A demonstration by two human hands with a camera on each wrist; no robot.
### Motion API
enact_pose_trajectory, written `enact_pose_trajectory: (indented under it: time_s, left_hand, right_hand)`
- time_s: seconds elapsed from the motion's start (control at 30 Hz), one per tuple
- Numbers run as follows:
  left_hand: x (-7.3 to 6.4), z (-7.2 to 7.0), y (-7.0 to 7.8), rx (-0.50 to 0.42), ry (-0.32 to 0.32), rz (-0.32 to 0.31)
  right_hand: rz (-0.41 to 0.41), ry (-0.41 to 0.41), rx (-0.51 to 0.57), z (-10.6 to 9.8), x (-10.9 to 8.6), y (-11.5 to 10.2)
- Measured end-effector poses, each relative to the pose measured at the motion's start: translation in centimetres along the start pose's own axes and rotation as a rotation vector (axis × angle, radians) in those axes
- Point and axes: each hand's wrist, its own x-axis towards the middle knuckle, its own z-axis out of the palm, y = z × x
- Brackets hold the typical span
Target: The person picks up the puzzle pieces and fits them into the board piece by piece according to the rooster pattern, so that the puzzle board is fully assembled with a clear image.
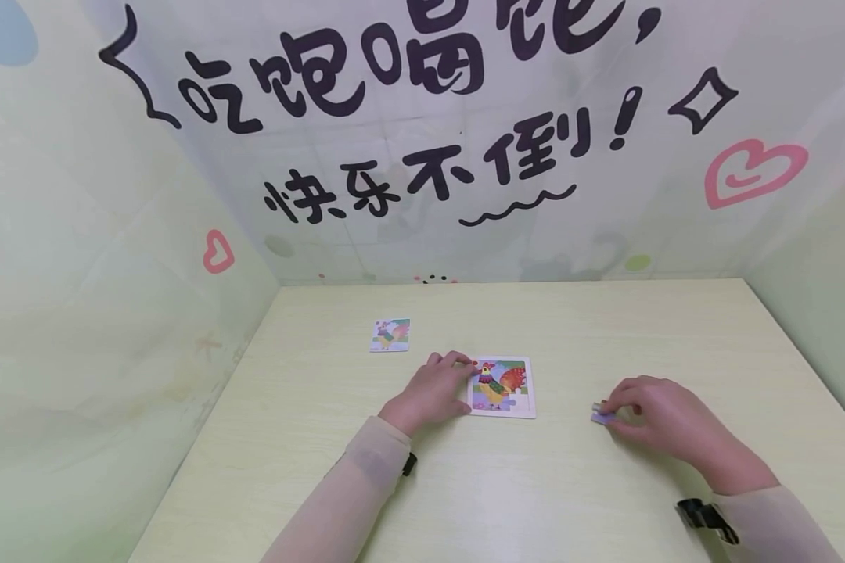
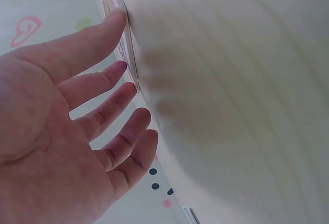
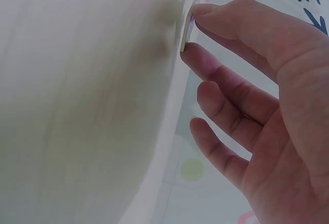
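Note:
A small square jigsaw puzzle point(image 1: 500, 386) of a colourful rooster lies in a white frame on the table. Bare pale backing shows at its lower right corner. My left hand point(image 1: 429, 392) rests at the frame's left side, thumb and fingertips touching its edge; in the left wrist view the fingers are loosely bent. To the right of the frame, my right hand point(image 1: 658, 410) pinches a puzzle piece point(image 1: 600, 415) with lilac on it between thumb and index finger. The right wrist view shows this piece point(image 3: 188, 31) edge-on, close to the tabletop.
A small square card point(image 1: 390, 335) with a paler rooster picture lies farther back, left of the frame. The light wooden table point(image 1: 310, 469) meets a printed cloth wall point(image 1: 394, 250) at the back, with cloth at both sides too.

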Motion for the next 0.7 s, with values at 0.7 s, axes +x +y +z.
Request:
enact_pose_trajectory:
  time_s: [0.7]
  left_hand:
    - [0.0,-0.1,0.1,-0.007,0.004,-0.002]
  right_hand:
    - [-0.03,-0.013,0.042,1.0,1.9,-1.5]
